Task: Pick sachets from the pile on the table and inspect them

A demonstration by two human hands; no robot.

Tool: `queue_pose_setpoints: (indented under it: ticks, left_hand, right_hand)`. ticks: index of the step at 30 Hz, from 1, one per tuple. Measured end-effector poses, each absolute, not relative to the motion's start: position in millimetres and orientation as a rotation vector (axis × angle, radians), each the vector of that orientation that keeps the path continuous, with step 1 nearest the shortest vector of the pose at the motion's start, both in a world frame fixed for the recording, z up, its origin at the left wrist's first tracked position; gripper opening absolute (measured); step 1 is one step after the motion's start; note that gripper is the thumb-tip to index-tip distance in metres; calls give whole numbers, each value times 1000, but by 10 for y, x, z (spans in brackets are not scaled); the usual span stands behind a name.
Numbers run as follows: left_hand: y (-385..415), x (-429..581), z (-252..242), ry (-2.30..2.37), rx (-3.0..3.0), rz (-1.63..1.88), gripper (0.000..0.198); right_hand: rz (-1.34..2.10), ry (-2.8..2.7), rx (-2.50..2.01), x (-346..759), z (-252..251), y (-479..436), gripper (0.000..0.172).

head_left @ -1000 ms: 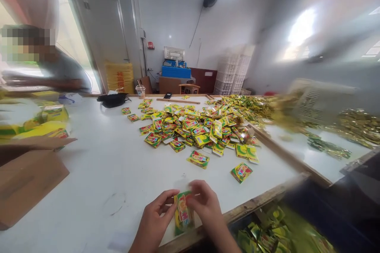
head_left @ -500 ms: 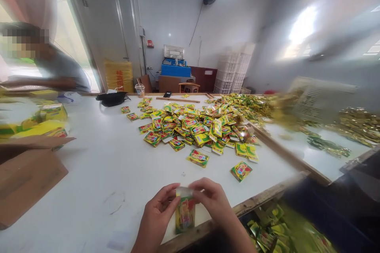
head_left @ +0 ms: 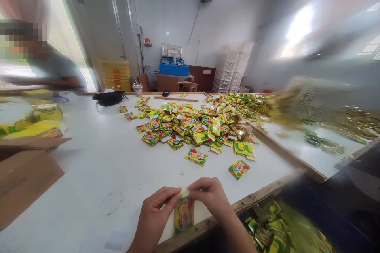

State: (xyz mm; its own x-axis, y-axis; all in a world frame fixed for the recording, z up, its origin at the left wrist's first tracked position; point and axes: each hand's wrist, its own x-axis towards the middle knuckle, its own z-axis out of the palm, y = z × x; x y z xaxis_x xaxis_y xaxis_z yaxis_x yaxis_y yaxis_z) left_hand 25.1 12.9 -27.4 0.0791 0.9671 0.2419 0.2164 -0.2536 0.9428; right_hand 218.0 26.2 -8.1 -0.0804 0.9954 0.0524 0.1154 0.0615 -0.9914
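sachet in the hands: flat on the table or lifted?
Lifted. The left hand and right hand pinch the sachet by its top edge; it hangs upright.

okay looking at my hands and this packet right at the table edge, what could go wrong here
The packet hangs from a fingertip grip of the left hand and right hand over the table edge; a slip would likely drop it into the bin of packets below. The loose packet also lies near that edge.

Yellow-green sachets (head_left: 196, 126) with red print lie on a white table (head_left: 97, 166) beside a brown carton (head_left: 23, 178).
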Motion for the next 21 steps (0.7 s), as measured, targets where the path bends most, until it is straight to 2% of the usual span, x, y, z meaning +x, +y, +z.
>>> queue_pose_setpoints:
  ticks: [3, 7, 14, 18, 21]
  left_hand:
    - [85, 183, -267, 1182, 1819, 1252, 17]
    - [6, 142, -260, 1122, 1982, 1249, 22]
    - [-1, 217, -248, 1113, 1869, 1154, 16]
    - [12, 188, -298, 1125, 1934, 1189, 19]
    - [0, 163, -331, 1065, 2084, 1232, 27]
  right_hand:
    - [1140, -1454, -1159, 2212, -106, 205, 12]
    - [1015, -1559, -1053, 2264, -104, 115, 13]
    - [953, -1731, -1176, 2324, 48, 148, 16]
    - [853, -1794, -1086, 2326, 68, 105, 11]
    - [811, -1769, -974, 2314, -5, 35, 19]
